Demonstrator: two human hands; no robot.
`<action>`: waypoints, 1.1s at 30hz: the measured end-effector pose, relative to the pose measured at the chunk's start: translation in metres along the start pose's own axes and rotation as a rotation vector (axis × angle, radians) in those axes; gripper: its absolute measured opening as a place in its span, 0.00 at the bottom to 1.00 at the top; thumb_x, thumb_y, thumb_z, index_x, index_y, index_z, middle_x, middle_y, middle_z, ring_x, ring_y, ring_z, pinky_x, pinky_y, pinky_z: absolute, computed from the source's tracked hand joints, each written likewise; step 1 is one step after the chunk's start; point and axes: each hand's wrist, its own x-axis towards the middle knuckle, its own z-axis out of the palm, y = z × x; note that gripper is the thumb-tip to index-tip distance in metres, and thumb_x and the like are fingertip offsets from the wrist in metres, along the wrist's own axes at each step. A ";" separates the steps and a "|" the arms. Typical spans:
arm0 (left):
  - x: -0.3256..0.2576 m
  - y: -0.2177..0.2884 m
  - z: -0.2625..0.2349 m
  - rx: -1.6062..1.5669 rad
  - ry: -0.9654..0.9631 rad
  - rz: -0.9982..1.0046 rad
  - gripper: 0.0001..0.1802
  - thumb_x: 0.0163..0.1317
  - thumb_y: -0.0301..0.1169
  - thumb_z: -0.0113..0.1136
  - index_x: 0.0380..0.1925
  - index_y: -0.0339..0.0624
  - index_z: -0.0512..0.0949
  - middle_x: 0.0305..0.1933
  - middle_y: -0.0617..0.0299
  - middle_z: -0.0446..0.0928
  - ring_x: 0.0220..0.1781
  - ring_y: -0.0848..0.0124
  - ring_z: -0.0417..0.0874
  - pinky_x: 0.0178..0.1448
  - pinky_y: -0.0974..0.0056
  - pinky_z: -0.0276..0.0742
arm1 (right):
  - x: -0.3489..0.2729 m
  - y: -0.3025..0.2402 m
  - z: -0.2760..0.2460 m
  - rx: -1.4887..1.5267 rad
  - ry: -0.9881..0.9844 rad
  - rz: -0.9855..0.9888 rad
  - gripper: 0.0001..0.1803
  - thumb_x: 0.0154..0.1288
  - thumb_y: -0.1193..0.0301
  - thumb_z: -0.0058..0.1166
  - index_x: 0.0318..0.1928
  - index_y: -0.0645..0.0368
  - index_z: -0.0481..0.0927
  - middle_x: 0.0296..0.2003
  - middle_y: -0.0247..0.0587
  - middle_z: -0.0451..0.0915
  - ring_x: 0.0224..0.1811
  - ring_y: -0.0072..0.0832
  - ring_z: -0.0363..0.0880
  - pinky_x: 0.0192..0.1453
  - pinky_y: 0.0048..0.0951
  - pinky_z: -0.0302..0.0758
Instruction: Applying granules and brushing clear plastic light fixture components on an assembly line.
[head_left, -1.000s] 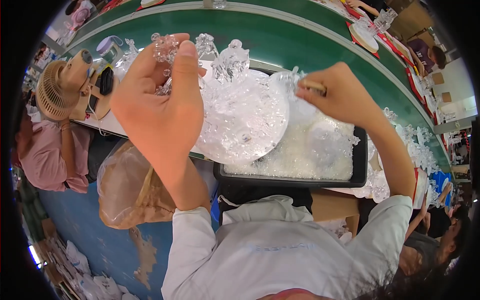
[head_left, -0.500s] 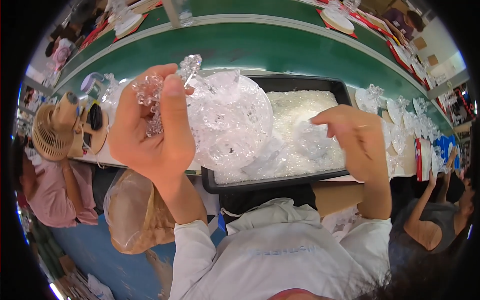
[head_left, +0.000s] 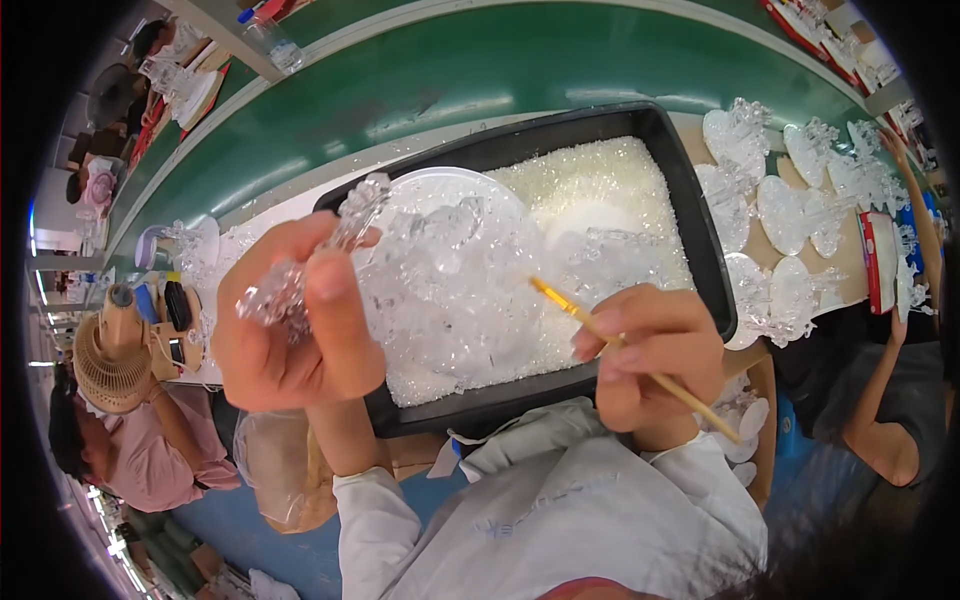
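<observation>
The left hand [head_left: 290, 320], at the centre left of the frame, is clenched around a clear crystal-like ornament [head_left: 440, 270]: a round transparent disc with a faceted figure rising from it, held up over the black tray [head_left: 690, 230]. The right hand [head_left: 650, 355], at the centre right, pinches a thin yellow-handled brush [head_left: 640, 365] between fingers and thumb; its tip points toward the disc.

Judging by what lies about, the work looks well under way. About 6 clear heart-shaped ornaments [head_left: 790, 210] lie in rows at the upper right of the frame, beside the tray, and seem already handled. The piece in hand appears to be mid-treatment, with the brush tip near its base but not clearly touching. The tray holds a bed of small white granules [head_left: 610, 190], so material remains for more pieces. How many pieces are left cannot be told.

The tray rests on a pale bench [head_left: 280, 205] that borders a long green conveyor belt [head_left: 450, 70] running across the top of the frame. More clear parts and a small tan fan [head_left: 110, 365] sit at the left. Other people work close by at the lower left and right edges.
</observation>
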 end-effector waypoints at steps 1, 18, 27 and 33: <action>-0.003 0.002 -0.003 0.006 -0.013 -0.007 0.08 0.62 0.22 0.62 0.35 0.23 0.78 0.30 0.44 0.83 0.26 0.67 0.83 0.34 0.69 0.78 | -0.003 0.002 0.001 0.024 -0.044 -0.004 0.09 0.58 0.81 0.54 0.39 0.63 0.72 0.40 0.53 0.77 0.27 0.31 0.81 0.26 0.26 0.81; -0.006 0.001 0.001 0.067 0.030 -0.047 0.11 0.63 0.25 0.60 0.35 0.22 0.76 0.28 0.45 0.82 0.22 0.71 0.78 0.27 0.72 0.71 | -0.008 0.004 0.001 -0.011 -0.047 -0.041 0.13 0.48 0.84 0.55 0.37 0.64 0.75 0.38 0.56 0.80 0.24 0.34 0.82 0.26 0.27 0.80; -0.007 0.010 0.002 0.063 0.034 -0.073 0.10 0.61 0.21 0.63 0.36 0.21 0.77 0.32 0.43 0.82 0.26 0.66 0.83 0.33 0.69 0.79 | -0.008 0.005 0.003 0.039 -0.064 -0.107 0.13 0.48 0.86 0.54 0.37 0.65 0.75 0.38 0.57 0.80 0.25 0.34 0.82 0.26 0.27 0.80; -0.007 0.013 0.002 0.118 -0.017 -0.120 0.09 0.60 0.21 0.65 0.35 0.22 0.79 0.33 0.46 0.84 0.27 0.70 0.84 0.33 0.71 0.79 | -0.006 0.005 0.002 0.053 -0.109 -0.075 0.13 0.49 0.86 0.54 0.38 0.65 0.75 0.38 0.57 0.80 0.27 0.35 0.82 0.27 0.28 0.81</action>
